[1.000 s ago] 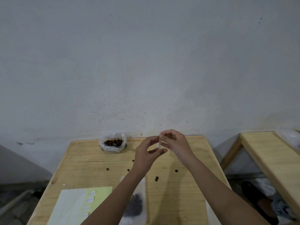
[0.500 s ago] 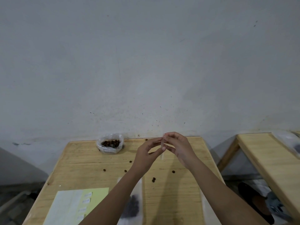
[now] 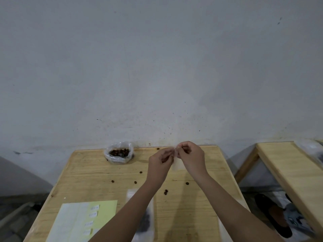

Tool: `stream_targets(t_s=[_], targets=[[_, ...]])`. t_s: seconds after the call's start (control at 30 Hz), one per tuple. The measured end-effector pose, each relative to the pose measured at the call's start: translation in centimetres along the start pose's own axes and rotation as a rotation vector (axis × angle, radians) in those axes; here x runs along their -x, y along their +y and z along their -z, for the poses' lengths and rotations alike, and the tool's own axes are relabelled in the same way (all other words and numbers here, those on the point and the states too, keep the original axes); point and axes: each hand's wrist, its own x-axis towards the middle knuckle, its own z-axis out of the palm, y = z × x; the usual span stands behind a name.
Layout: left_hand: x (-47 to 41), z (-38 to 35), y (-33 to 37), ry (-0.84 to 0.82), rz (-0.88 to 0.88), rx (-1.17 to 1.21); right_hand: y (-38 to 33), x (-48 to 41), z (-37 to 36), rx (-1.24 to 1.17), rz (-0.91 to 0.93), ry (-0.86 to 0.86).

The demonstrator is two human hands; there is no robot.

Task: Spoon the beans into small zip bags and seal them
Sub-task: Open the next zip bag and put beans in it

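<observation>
clear small zip bag (image 3: 176, 164) hangs above the table (image 3: 87, 172), looks empty. my left hand (image 3: 160, 161) fingers were spread a second ago, now curled in; it and my right hand (image 3: 190, 158) both pinch the top edge. likely prying the mouth open, no filling yet. beans (image 3: 119, 152) sit in the open plastic bag (image 3: 111, 157) by the wall; one filled bag (image 3: 146, 220) lies under my left forearm.

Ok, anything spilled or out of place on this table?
Yes: several loose beans lie scattered across the table, outside the open bag of beans near the wall. They look spilled. The left hand and right hand pinch a small zip bag.
</observation>
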Motion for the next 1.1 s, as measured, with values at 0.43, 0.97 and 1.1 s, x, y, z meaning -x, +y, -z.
stream_targets(t_s=[0.43,0.97,1.1], targets=[[-1.0,1.8,-0.5,-0.004,0.041,-0.076,-0.4,-0.5,-2.0,0.022,-0.045,-0.065],[-5.5,10.1,-1.2,0.014,-0.018,-0.415,-2.7,-2.7,-10.6,0.245,-0.072,-0.146],[-8.0,14.6,-1.3,0.137,0.066,-0.421,-4.0,-3.2,-13.6,0.334,-0.043,-0.191]])
